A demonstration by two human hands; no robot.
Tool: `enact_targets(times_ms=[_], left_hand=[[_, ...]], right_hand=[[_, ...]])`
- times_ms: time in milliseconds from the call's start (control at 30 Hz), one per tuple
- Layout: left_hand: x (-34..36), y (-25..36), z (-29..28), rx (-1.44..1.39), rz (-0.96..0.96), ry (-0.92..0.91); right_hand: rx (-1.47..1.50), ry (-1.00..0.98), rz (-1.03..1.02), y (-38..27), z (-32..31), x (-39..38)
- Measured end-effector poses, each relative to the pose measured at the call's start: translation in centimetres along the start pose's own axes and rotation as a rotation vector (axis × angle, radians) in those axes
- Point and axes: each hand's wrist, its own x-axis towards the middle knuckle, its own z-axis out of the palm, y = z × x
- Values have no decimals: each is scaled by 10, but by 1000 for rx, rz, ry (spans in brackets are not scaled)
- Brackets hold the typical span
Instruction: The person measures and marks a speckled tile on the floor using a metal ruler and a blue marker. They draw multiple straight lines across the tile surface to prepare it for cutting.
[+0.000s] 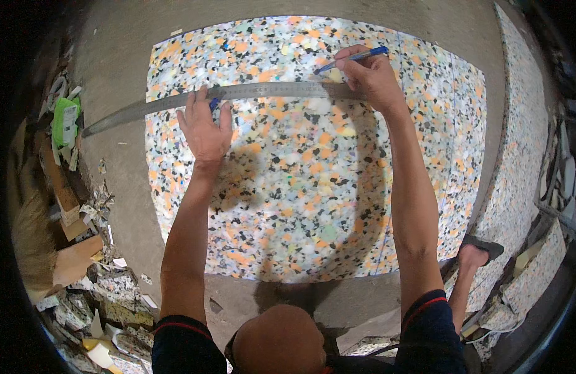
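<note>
Speckled foam, orange, black and white chips all mashed together, made up the big sheet (307, 162) lying flat on the grey floor (123, 143), right in front of the person. Long metal ruler (275, 90) ran across the upper part of it, with its left end sticking out well past the sheet's edge. Couldn't tell where the right end stopped, since the hand on that side covered it.

Left hand (204, 131) was pretty much open, fingers spread, fingertips down on the ruler. Some small blue thing (214, 104) showed between its thumb and fingers, but I couldn't make out what it was or if it was gripped. Right hand (374, 78) was curled up around a blue pen (366, 55), tip pointing left, just beyond the ruler's far edge. No idea if the tip actually touched the foam.

Thin blue lines (451, 106) ran down the right part of the sheet. Another speckled slab (518, 124) lay off to the right, and a green packet (65, 123) sat among the junk on the left.
</note>
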Motion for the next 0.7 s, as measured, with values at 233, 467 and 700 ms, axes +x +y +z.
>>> enact_targets(times_ms=[233,467,700], left_hand=[[1,2,3,-6,-26,-4],[1,1,3,0,-9,30],[1,1,1,-4,-14,-1]], right_hand=[[-29,-41,47,15,-21,-2],[-28,-20,53,27,-19,-4],[-96,-11,30,30,-17,-4]])
